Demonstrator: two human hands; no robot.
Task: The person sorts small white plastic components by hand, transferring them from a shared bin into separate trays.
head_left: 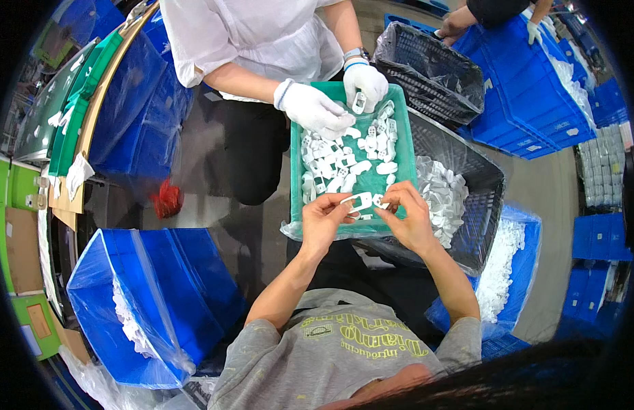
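Small parts (347,183) lie in the tray (296,171), with a co-worker (269,34) beyond its far side. Just right of the tray stands a crate (485,195) holding pieces (445,195); a second crate (429,102) sits off the tray's far right corner. One bin (194,273) stands to the tray's near left, another bin (530,253) to its near right.

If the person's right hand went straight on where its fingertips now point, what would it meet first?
Probably the white looped part held by the left hand, just to the left; the small white piece in the right hand would reach it first. Whether the two touch is hard to tell.
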